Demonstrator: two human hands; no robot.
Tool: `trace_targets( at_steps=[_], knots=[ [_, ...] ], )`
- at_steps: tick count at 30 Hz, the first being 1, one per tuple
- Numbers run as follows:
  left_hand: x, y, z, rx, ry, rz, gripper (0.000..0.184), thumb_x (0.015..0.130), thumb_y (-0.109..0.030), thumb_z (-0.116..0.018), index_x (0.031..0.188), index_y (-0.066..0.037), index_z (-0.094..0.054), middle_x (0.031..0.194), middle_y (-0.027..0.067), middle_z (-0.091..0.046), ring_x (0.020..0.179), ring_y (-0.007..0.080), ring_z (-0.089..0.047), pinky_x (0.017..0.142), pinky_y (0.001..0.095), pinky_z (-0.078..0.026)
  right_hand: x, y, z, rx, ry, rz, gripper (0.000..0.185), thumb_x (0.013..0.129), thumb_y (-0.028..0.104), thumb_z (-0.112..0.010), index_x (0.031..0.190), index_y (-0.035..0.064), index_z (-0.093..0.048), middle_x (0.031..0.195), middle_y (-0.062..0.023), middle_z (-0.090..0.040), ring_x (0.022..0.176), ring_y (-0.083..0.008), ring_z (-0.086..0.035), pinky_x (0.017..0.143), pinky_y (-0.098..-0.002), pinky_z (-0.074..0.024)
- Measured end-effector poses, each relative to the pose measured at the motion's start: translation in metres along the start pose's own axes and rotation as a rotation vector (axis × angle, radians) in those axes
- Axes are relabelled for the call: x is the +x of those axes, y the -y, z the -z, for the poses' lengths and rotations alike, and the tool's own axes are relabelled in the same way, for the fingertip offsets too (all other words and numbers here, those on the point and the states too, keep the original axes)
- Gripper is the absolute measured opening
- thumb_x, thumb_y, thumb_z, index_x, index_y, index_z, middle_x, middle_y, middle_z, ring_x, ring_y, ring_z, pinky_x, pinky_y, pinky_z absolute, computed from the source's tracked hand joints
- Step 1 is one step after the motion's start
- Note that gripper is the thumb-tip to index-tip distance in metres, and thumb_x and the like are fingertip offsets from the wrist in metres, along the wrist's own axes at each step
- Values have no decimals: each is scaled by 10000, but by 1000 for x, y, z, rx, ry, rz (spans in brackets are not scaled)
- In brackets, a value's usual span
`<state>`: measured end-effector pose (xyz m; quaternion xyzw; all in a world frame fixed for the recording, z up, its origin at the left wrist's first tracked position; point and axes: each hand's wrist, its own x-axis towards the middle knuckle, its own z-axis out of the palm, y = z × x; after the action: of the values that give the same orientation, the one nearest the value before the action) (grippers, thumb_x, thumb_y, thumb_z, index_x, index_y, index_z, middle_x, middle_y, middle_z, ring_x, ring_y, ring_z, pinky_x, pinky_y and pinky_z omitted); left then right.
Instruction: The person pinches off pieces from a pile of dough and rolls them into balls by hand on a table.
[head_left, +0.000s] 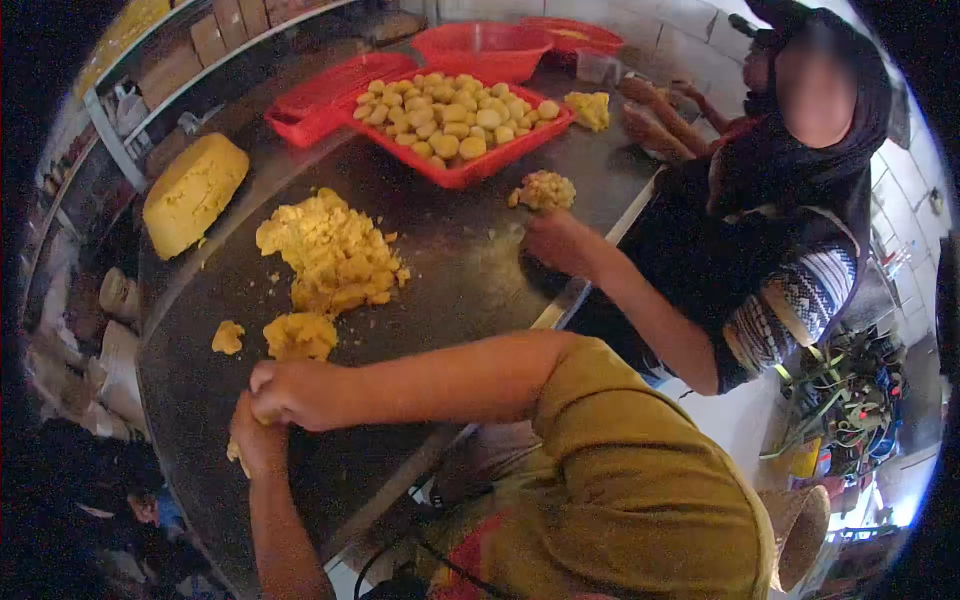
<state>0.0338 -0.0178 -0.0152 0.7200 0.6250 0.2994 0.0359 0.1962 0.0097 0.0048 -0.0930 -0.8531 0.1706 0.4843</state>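
Note:
My right hand [297, 392] is closed and pressed over my left hand [260, 442] at the near left of the dark metal table [440, 330]. Yellow dough [236, 453] shows at the outer edge of my left hand, whose fingers are curled round it. What lies between the two palms is mostly hidden. Just beyond my hands sits a lump of yellow dough [300, 336], with a smaller bit [228, 337] to its left. Behind these spreads a large, crumbly dough heap [335, 250].
A big smooth-sided dough block [195, 195] stands at the far left edge. A red tray [465, 176] holds many round dough balls. Across the table, a co-worker's hand [565, 245] is near a crumbly pile [543, 190]. More red trays [480, 50] stand at the back.

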Motion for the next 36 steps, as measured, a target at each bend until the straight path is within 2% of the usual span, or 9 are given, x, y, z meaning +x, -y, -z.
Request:
trace_targets(
  at_steps=[3, 8, 10, 13, 18, 20, 22, 31, 36],
  knots=[
    [1, 56, -47, -347, -64, -67, 160, 748, -72, -599, 898, -50, -547, 831, 100, -598, 764, 247, -596, 657, 335, -468, -6, -7, -22, -174, 77, -154, 80, 658, 84, -566, 710, 25, -554, 808, -154, -546, 767, -329, -559, 653, -401, -448],
    [2, -29, -7, -521, -199, -153, 134, 796, -55, -547, 929, -45, -542, 920, 110, -570, 875, 232, -570, 750, 331, -456, -3, -8, -10, -42, -15, -164, 62, 682, 38, -563, 743, 44, -572, 835, -136, -562, 780, -328, -561, 665, -390, -451],
    [11, -11, 1, -172, 112, -52, 154, 786, -22, -532, 938, -41, -541, 913, 114, -571, 864, 226, -566, 762, 341, -451, -2, -16, -10, 41, -134, -104, 74, 680, 38, -554, 749, 46, -579, 839, -128, -570, 769, -322, -563, 656, -390, -455],
    [8, 5, -17, -179, 130, -26, 230, 721, 10, -568, 944, -37, -537, 911, 123, -573, 875, 260, -567, 764, 351, -449, -8, -11, -6, -111, 136, -279, 123, 664, 33, -568, 782, 56, -595, 825, -123, -571, 773, -318, -568, 671, -401, -454],
    [3, 1, -31, -515, -41, -56, 308, 626, 28, -625, 915, -34, -535, 859, 125, -580, 857, 324, -567, 745, 353, -453, -5, -7, -2, -217, 66, -165, 190, 688, 10, -585, 867, 62, -621, 885, -137, -585, 825, -313, -579, 687, -378, -477],
    [3, -20, 0, -335, -131, -120, 292, 626, 22, -633, 897, -30, -535, 840, 116, -582, 845, 318, -571, 736, 351, -456, 1, -2, 0, -155, 15, -196, 198, 674, -26, -586, 855, 47, -619, 901, -138, -592, 815, -304, -588, 682, -361, -487],
    [-1, -8, 4, -491, 141, -72, 280, 620, -8, -659, 871, -25, -535, 814, 105, -579, 826, 305, -575, 727, 349, -459, 1, 4, -6, -66, 16, -172, 198, 668, -39, -589, 847, 41, -618, 895, -136, -598, 804, -298, -595, 681, -352, -490],
    [2, -16, 19, -452, 10, 22, 327, 659, -109, -697, 932, -54, -524, 895, 151, -588, 870, 322, -577, 718, 389, -457, 11, -1, 3, 109, 19, -329, 194, 676, -21, -620, 860, 40, -613, 883, -121, -607, 783, -272, -608, 658, -321, -490],
    [-1, -20, 10, -275, 68, 83, 256, 694, -45, -636, 926, -42, -529, 894, 156, -589, 872, 314, -576, 735, 369, -451, -2, -6, -9, -135, 123, -156, 175, 694, -3, -601, 862, 41, -616, 947, -123, -594, 807, -284, -591, 710, -356, -481]
  ],
)
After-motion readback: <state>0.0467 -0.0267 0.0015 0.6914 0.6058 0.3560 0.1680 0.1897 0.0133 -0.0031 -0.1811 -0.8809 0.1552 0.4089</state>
